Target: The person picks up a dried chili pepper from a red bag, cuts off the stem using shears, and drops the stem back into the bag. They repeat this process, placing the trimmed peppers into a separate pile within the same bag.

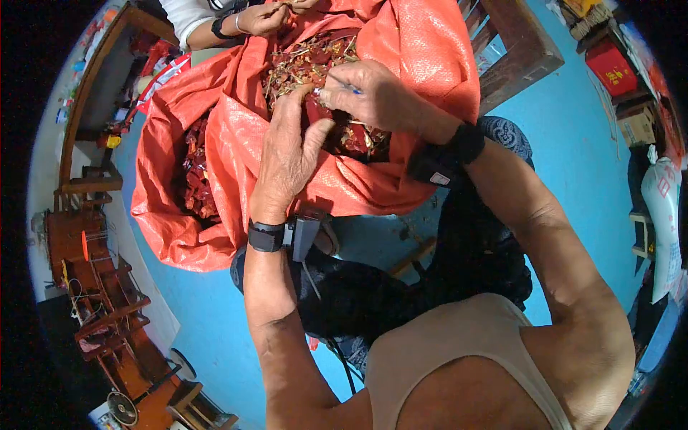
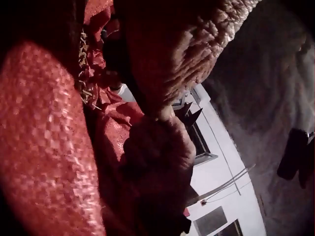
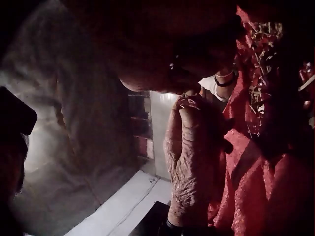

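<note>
Left hand: I saw it pinching a dried chili, upper middle of the frame.
Right hand: its fingertips pinched that chili's top end.
Sack: orange, open, with a heap of chilies inside, under both hands.

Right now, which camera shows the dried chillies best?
The head view: dried chillies heaped in the orange sack, clearly lit. Both wrist views are dark, showing only a few pale stems and red blurs.

Blue floor — a wooden bench, a red box, a white sack.
</note>
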Demonstrator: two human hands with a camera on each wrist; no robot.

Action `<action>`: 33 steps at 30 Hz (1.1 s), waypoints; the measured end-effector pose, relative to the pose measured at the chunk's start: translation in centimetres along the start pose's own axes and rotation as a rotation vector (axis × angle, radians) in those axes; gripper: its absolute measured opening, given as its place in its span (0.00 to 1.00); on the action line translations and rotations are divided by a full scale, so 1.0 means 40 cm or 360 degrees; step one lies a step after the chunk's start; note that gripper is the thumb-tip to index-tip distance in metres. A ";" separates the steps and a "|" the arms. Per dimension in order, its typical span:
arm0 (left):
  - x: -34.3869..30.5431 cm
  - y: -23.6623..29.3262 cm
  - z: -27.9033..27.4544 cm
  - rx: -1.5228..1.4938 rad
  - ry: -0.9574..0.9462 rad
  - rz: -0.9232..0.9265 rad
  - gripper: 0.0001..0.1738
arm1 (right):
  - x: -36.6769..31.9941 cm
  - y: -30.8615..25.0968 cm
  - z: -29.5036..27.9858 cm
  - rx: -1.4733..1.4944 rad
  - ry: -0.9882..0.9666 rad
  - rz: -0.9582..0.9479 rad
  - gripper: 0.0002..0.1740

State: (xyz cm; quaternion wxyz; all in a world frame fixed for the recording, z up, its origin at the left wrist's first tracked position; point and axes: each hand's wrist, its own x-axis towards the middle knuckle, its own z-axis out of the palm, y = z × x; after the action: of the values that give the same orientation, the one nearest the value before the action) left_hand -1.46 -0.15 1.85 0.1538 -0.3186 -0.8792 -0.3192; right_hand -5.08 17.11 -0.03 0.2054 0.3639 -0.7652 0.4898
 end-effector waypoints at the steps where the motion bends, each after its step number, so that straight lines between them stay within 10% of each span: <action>1: -0.002 0.005 0.001 0.0002 0.0002 -0.0003 0.21 | 0.000 -0.005 0.000 0.0003 -0.0003 -0.0002 0.16; 4: -0.013 -0.004 0.022 -0.0076 0.0090 -0.0159 0.20 | 0.003 -0.026 -0.014 0.0090 -0.0088 0.0437 0.15; 8: -0.009 0.002 0.018 -0.0882 0.0147 -0.0560 0.14 | 0.011 -0.050 -0.021 0.0787 -0.0067 0.0520 0.11; 15: -0.017 -0.007 0.029 -0.1808 0.0005 -0.0753 0.20 | 0.006 -0.037 -0.017 0.0646 -0.0085 0.0517 0.11; 17: -0.018 0.007 0.028 -0.1855 -0.0015 -0.0849 0.22 | 0.013 -0.031 -0.019 0.0078 -0.0047 -0.0108 0.08; 25: -0.012 0.021 0.020 -0.1378 -0.0305 -0.0663 0.21 | 0.002 -0.039 0.007 -0.0008 0.0030 -0.0363 0.04; 28: -0.004 0.029 0.037 -0.1532 -0.0220 -0.0706 0.19 | 0.009 -0.070 0.003 0.0043 0.0191 -0.0219 0.03; 30: -0.003 0.029 0.041 -0.1337 -0.0130 -0.0671 0.19 | 0.002 -0.100 0.008 0.0849 0.0210 0.0663 0.09; 33: -0.006 0.025 0.048 -0.1076 0.0000 -0.0577 0.18 | -0.003 -0.067 0.016 0.1109 0.0184 0.0687 0.13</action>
State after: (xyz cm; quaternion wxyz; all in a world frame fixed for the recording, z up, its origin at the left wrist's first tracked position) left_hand -0.74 1.61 0.76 -0.0191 -0.1906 -0.7664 -0.6132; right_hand -2.94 15.89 1.21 0.0051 0.2147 -0.5995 0.7710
